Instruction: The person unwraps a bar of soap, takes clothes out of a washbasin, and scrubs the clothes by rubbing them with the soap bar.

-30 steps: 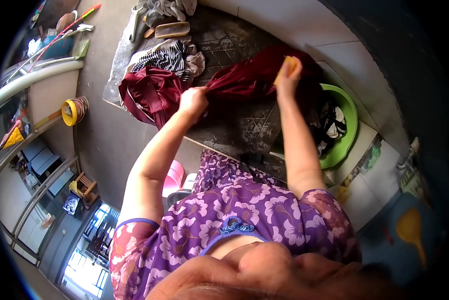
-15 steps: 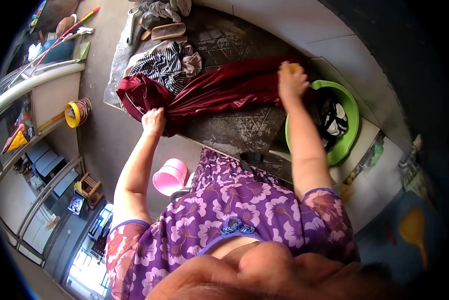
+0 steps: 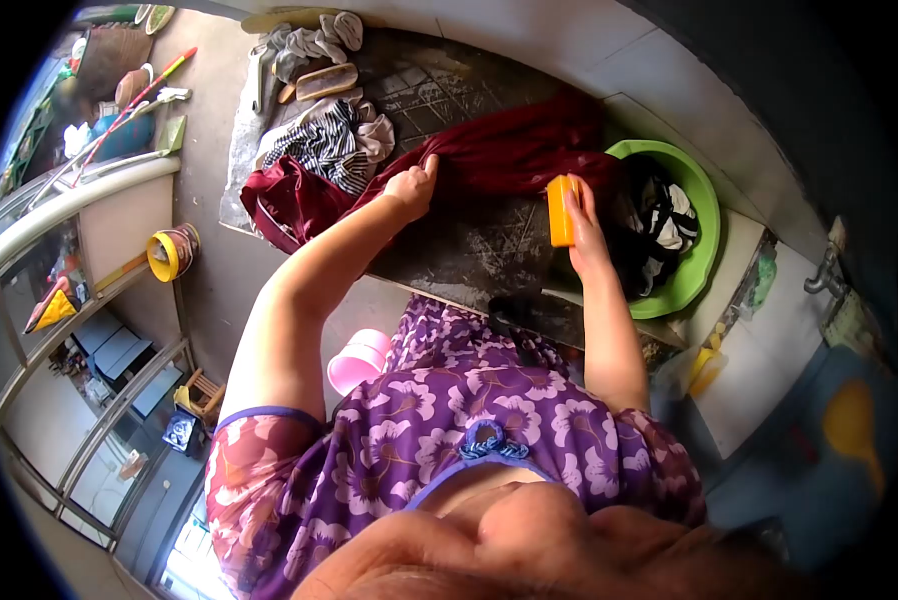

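Observation:
Dark red cloth [image 3: 509, 140] stretches across the dark, wet slab [image 3: 459, 245], with its bunched end at the slab's left edge. My left hand [image 3: 409, 190] is closed on the middle of this cloth. In my right hand [image 3: 584, 225] is an orange block [image 3: 561, 212], held upright just off the cloth's near side, fingers closed around it. Right of that hand stands a green basin [image 3: 704, 240] with black and white clothes [image 3: 674, 220] inside. A striped cloth [image 3: 324, 145] lies on the slab beside the red one.
A wooden brush [image 3: 327, 80] and grey cloths [image 3: 314, 42] lie at the slab's far left. On the floor are a pink bucket [image 3: 359, 362] and a yellow bucket [image 3: 172, 252]. A tap [image 3: 827, 275] juts out at the right, near a yellow ladle [image 3: 851, 425].
My left hand has moved right along the red cloth. My right hand has come nearer to me, off the cloth, and the orange block now shows fully. The view has shifted slightly.

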A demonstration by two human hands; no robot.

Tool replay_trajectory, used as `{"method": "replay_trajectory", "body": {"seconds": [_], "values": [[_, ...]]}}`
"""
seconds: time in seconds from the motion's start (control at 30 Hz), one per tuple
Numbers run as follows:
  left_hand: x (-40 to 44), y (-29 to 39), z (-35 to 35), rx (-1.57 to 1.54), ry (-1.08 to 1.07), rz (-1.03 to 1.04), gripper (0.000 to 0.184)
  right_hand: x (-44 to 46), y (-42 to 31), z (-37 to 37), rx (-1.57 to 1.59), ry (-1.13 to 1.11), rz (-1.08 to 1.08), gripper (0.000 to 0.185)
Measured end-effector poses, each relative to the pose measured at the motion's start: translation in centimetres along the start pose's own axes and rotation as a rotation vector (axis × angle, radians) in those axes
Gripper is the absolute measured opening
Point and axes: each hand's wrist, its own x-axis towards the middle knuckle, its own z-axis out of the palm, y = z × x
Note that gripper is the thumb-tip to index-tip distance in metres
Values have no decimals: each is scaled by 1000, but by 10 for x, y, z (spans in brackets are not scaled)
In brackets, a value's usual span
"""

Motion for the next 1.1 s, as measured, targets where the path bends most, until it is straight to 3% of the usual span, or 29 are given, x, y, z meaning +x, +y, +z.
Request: {"method": "replay_trajectory", "body": {"seconds": [0.1, 0.13, 0.17, 0.2, 0.3, 0.37, 0.43, 0.5, 0.57, 0.63, 0.7, 0.83, 0.9, 0.97, 1.0, 1.03, 1.07, 1.1], "values": [[22, 6, -23, -215, -179, -187, 41, -29, -1, -6, 31, 34, 3, 47], [13, 22, -59, -519, -323, -242, 31, -35, -1, -10, 46, 59, -8, 47], [12, 18, -71, -965, -496, -327, 32, -40, -1, -16, 80, 64, -16, 46], [14, 21, -87, -1211, -576, -342, 32, -42, 0, -21, 113, 64, -23, 46], [-48, 85, -207, -1576, -660, -213, 41, -60, -6, -29, 237, 36, -10, 47], [-78, 110, -250, -1381, -331, 326, 51, -63, -7, -34, 364, 21, -41, 48], [-84, 118, -271, -1149, 26, 512, 53, -69, -15, -33, 439, -24, -135, 49], [-122, 131, -316, -1441, -240, 499, 54, -74, -27, -31, 455, -38, -194, 49], [-124, 123, -328, -1466, -66, 755, 41, -77, -49, -25, 415, -15, -228, 50], [-158, 108, -330, -1551, 77, 753, 44, -77, -64, -24, 400, -31, -316, 52], [-159, 85, -300, -1528, 107, 673, 46, -66, -73, -29, 359, -7, -423, 53], [-150, 37, -180, -1219, 81, 110, 53, -52, -87, 4, -5, 270, -555, 51], [-131, 12, -88, -1127, 88, -60, 59, -25, -51, 41, -434, 276, -832, 46], [-127, 15, -11, -691, 154, -173, 52, -20, -3, 91, -752, 169, -1057, 38], [-125, 21, 22, -507, 140, -224, 53, -19, 30, 114, -736, 15, -1102, 39], [-126, 19, 54, -325, 123, -268, 54, -27, 67, 128, -726, -251, -663, 36], [-122, 12, 89, -316, 141, -321, 50, -19, 133, 131, -1335, -436, -886, 31], [-124, 11, 107, -272, 191, -320, 47, -15, 167, 128, -1614, -346, -1171, 30]]}}
